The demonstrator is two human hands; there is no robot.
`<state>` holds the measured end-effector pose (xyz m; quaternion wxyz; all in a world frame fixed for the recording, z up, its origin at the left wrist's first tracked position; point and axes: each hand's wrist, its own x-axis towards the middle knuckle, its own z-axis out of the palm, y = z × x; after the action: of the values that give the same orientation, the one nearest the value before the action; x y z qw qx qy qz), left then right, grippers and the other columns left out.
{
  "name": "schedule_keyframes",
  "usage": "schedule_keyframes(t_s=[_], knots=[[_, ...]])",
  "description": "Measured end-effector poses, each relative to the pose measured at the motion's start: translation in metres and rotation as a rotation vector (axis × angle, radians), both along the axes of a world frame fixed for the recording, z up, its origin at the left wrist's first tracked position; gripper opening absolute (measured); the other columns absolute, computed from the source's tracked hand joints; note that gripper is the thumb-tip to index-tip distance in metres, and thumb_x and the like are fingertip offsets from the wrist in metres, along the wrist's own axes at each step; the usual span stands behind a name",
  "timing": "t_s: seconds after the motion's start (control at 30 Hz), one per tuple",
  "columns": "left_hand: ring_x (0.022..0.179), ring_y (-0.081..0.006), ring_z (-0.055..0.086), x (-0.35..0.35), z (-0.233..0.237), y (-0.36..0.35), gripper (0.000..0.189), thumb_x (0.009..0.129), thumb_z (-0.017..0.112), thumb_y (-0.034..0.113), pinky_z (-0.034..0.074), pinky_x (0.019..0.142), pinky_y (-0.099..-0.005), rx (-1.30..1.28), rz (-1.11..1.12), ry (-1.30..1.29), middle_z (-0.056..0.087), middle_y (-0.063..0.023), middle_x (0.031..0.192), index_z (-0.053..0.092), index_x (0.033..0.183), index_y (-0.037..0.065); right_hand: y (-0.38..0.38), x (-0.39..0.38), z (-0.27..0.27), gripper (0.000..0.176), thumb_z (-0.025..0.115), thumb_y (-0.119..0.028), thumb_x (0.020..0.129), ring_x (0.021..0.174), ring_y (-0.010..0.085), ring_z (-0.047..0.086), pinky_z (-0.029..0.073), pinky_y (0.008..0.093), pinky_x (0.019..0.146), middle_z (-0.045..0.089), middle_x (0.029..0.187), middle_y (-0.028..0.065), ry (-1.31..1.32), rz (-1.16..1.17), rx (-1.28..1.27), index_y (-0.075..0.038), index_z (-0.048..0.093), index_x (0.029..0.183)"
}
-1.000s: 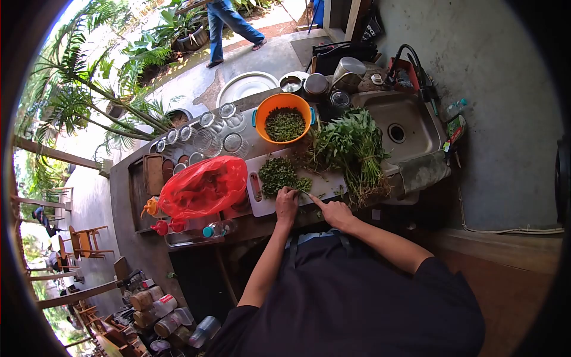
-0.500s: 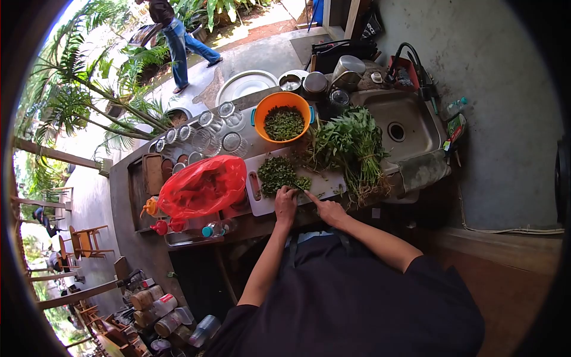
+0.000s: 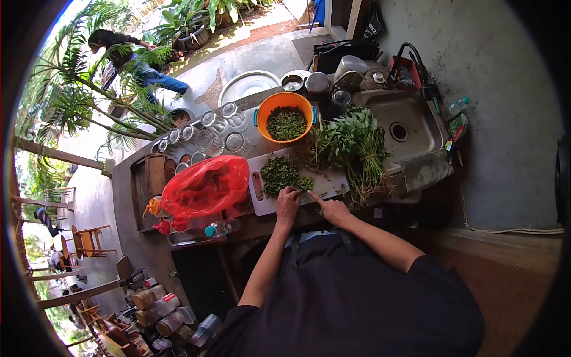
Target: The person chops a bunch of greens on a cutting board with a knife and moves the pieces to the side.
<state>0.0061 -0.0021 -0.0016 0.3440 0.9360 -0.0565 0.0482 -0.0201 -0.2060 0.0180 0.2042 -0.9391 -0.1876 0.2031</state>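
A white cutting board lies on the counter with a heap of chopped greens on it. My left hand has its fingers closed on greens at the heap's near edge. My right hand is wrapped round a knife, whose dark blade points toward the left fingertips; its handle is hidden in the hand. Behind the board stands an orange colander with blue handles, holding cut greens. Whole leafy stems with roots lie across the board's right end.
A red plastic bag, several glasses and a clear bottle are on the left. A metal sink is on the right, with jars and lids behind. A person is beyond the counter.
The person in the background has moved left, behind the palm leaves. The view has shifted slightly; my hands stay in nearly the same place on the board.
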Motion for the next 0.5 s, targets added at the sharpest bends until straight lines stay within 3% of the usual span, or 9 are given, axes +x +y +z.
schedule_keyframes(t_s=[0.13, 0.5], knots=[[0.095, -0.0294, 0.062, 0.0, 0.0, 0.001, 0.013, 0.082, 0.069, 0.007, 0.051, 0.084, -0.0395, 0.031, -0.008, -0.008, 0.066, -0.0102, 0.096, 0.074, 0.093, 0.003, -0.009, -0.003, 0.011, 0.086, 0.05, -0.011, 0.089, 0.071, 0.0413, 0.067, 0.056, 0.0534, 0.068, 0.067, 0.079, 0.023, 0.082, 0.023, -0.123, -0.04, 0.004, 0.156], [0.094, -0.0312, 0.063, 0.006, -0.009, -0.004, 0.013, 0.082, 0.068, 0.007, 0.051, 0.083, -0.0407, 0.002, 0.086, 0.06, 0.066, -0.0143, 0.093, 0.076, 0.092, 0.004, -0.002, -0.004, 0.039, 0.082, 0.048, -0.007, 0.089, 0.074, 0.0422, 0.067, 0.055, 0.0545, 0.072, 0.067, 0.081, 0.0244, 0.057, -0.018, -0.084, -0.038, 0.013, 0.156]])
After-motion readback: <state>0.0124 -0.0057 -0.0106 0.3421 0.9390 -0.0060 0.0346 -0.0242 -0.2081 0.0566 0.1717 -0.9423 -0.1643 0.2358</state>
